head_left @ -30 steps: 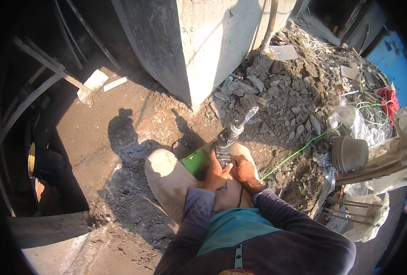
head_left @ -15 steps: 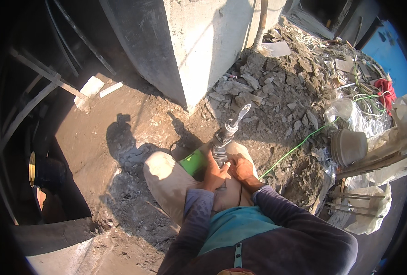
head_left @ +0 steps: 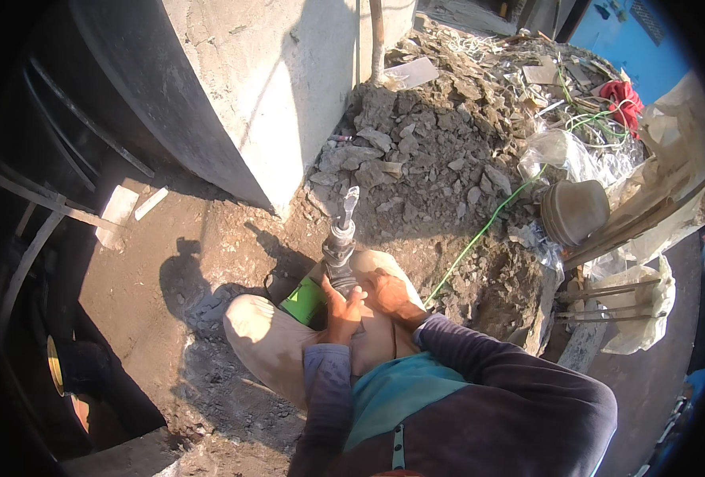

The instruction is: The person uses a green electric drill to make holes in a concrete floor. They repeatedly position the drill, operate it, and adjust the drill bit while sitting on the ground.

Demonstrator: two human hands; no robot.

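Observation:
Between my legs a demolition hammer (head_left: 339,248) stands with its metal chisel bit (head_left: 349,208) pointing away from me. Its dark ribbed neck rises out of my left hand (head_left: 339,315), whose fingers and thumb are wrapped round it. A bright green part (head_left: 305,303) shows beside that hand, over my left leg. Close on the right, my right hand (head_left: 392,294) is closed with its fingers curled. What lies in it, if anything, is hidden. My knees (head_left: 251,319) in beige trousers are bent on both sides.
Broken rubble (head_left: 432,155) is heaped ahead on the right, beside a concrete pillar (head_left: 249,79). A green cord (head_left: 480,234) runs across the dirt. Stacked tubs (head_left: 573,211) and plastic sheeting (head_left: 670,159) stand right. At left is a dark pit with a black bucket (head_left: 78,366).
The view has swung, so the pillar, rubble, and hammer appear farther left. Both hands keep much the same place at the hammer.

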